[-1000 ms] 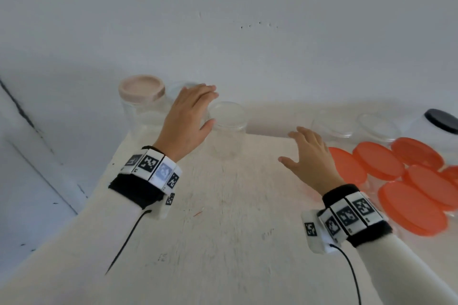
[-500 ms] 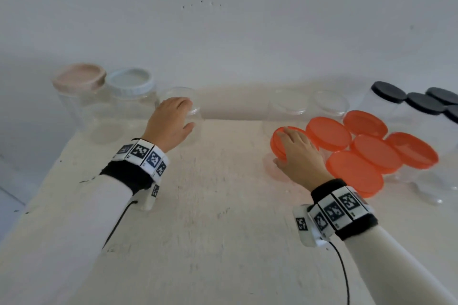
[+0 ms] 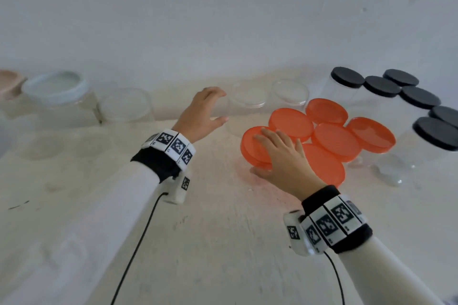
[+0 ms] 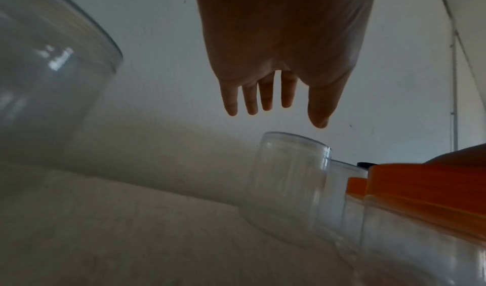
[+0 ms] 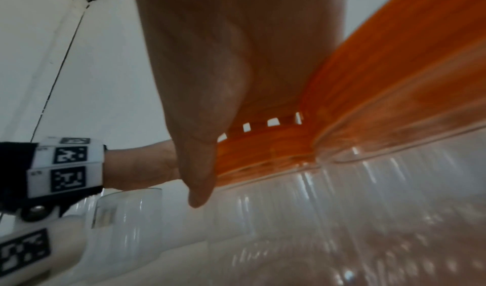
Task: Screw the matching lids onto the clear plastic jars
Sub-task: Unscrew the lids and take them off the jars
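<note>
Orange plastic sits under my right hand (image 3: pixel 280 156): the palm and fingers are spread flat over the orange lid (image 3: pixel 255 148) of the nearest jar, with the thumb down against the lid's side wall, so I am clasping it from above. That lid is the front-left one in a cluster of orange-lidded jars (image 3: pixel 334 138) that stand touching one another. My left hand (image 3: pixel 200 116) hangs in the air with fingers straight and slightly parted, thumb out, holding nothing; it is just beside an open clear jar (image 3: pixel 245 99) near the wall, and from the left wrist view the fingertips (image 4: pixel 231 109) are above that jar's rim without touching it. Another open clear jar (image 3: pixel 290 93) stands next to it on the right. Farther left on the white table (image 3: pixel 223 242) are one more lidless jar (image 3: pixel 124 106), a jar with a pale blue lid (image 3: pixel 54 86) and, at the edge of view, a pinkish lid (image 3: pixel 8 80). Black-lidded jars (image 3: pixel 376 86) stand at the far right.
</note>
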`<action>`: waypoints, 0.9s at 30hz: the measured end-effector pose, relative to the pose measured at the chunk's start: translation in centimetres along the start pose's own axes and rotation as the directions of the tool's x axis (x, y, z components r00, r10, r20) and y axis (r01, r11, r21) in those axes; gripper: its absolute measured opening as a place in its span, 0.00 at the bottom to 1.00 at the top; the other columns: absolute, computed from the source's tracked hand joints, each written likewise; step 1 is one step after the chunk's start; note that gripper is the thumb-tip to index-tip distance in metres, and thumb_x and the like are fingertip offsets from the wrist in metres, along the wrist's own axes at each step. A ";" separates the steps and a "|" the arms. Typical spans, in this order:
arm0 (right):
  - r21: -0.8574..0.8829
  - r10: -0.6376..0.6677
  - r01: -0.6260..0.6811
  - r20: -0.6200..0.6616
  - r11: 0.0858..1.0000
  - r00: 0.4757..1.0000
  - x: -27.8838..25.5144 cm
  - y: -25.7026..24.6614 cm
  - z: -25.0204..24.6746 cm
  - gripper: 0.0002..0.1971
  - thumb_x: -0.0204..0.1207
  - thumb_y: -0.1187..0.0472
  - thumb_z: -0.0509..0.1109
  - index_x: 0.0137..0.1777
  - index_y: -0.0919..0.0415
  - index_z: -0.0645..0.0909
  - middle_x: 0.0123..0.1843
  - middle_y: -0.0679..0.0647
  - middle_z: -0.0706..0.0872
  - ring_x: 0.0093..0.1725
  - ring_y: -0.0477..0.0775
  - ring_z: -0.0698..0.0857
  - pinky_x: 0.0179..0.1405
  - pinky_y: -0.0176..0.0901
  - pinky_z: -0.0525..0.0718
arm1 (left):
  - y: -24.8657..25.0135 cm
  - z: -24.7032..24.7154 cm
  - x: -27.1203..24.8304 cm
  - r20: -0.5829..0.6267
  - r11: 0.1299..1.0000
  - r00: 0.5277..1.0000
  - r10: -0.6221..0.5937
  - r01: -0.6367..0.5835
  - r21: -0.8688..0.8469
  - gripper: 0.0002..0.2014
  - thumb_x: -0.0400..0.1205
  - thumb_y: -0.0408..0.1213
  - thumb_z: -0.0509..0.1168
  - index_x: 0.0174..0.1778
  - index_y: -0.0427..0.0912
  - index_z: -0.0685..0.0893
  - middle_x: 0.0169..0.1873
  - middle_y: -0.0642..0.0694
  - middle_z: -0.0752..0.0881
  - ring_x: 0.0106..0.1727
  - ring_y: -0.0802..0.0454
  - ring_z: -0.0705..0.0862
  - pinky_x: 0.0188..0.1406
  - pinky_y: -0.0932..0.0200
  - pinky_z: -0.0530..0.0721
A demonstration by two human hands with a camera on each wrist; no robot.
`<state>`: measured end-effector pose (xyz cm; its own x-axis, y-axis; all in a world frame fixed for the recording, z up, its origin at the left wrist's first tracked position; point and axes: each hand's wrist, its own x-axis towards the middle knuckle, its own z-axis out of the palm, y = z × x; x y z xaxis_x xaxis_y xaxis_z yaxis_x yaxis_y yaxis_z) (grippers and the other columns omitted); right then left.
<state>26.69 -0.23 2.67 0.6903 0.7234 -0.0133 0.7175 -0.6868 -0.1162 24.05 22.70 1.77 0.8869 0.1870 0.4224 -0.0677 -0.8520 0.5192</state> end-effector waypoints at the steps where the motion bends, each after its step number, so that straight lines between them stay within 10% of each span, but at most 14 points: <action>1: 0.009 -0.013 0.012 0.003 1.000 1.000 -0.1 0.3 0.1 0.38 0.74 0.41 0.67 0.81 0.47 0.53 0.83 0.45 0.51 0.83 0.55 0.48 0.78 0.67 0.49 | 0.0 0.8 0.5 0.007 1.000 1.000 -0.010 0.010 -0.026 0.27 0.77 0.38 0.71 0.71 0.38 0.72 0.71 0.41 0.70 0.74 0.46 0.67 0.74 0.54 0.65; 9: 0.015 -0.073 0.073 -0.023 0.997 0.997 -0.2 1.3 0.5 0.38 0.75 0.40 0.65 0.81 0.46 0.52 0.84 0.45 0.51 0.82 0.55 0.48 0.79 0.65 0.51 | 0.1 4.8 3.4 0.087 0.976 0.989 -0.122 0.136 -0.169 0.31 0.75 0.42 0.73 0.74 0.43 0.70 0.76 0.37 0.64 0.81 0.45 0.54 0.76 0.55 0.55; 15: 0.035 -0.080 0.081 -0.024 0.996 0.997 0.0 1.3 0.6 0.38 0.75 0.40 0.65 0.81 0.46 0.53 0.83 0.46 0.52 0.82 0.55 0.47 0.78 0.65 0.51 | 0.8 5.1 4.5 -0.084 0.967 0.987 -0.137 0.115 -0.229 0.18 0.75 0.35 0.73 0.59 0.38 0.79 0.60 0.42 0.81 0.62 0.44 0.79 0.67 0.48 0.75; 27: 0.165 -0.051 0.055 -0.030 0.985 0.998 0.9 -2.2 -2.4 0.36 0.75 0.39 0.64 0.79 0.56 0.60 0.82 0.52 0.57 0.80 0.57 0.55 0.79 0.56 0.56 | -0.8 0.2 0.3 -0.146 0.954 0.961 -0.234 0.198 -0.226 0.19 0.71 0.34 0.76 0.57 0.39 0.85 0.58 0.40 0.81 0.52 0.45 0.82 0.56 0.58 0.80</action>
<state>25.97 1.75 5.32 0.6553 0.7550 0.0223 0.7293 -0.6247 -0.2792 24.45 23.32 1.31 0.8014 0.4506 0.3932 0.0074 -0.6649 0.7469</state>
